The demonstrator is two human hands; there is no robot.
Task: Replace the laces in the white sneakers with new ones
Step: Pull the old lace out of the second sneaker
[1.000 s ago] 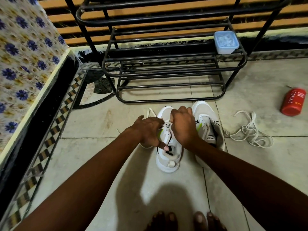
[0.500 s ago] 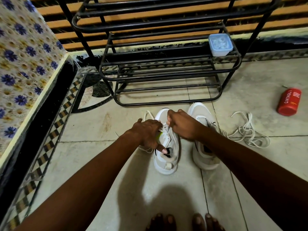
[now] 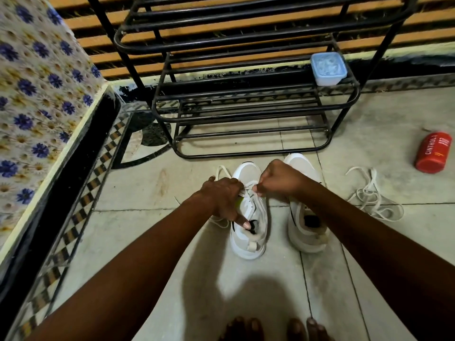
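two sneakers on the tile floor (image 3: 258,291) right in front of the black rack (image 3: 246,99), side by side, toes toward it. left hand (image 3: 222,196) and right hand (image 3: 278,179) are both up over the left sneaker (image 3: 251,212), fingers curled and pinching the white lace (image 3: 248,189) at the eyelets, close together but not touching. left thumb pokes down at the shoe opening. right sneaker (image 3: 305,227) has no lace in it. loose laces (image 3: 374,195) heaped off to the right, red can (image 3: 433,152) lying past them. blue tub (image 3: 328,67) on the rack.
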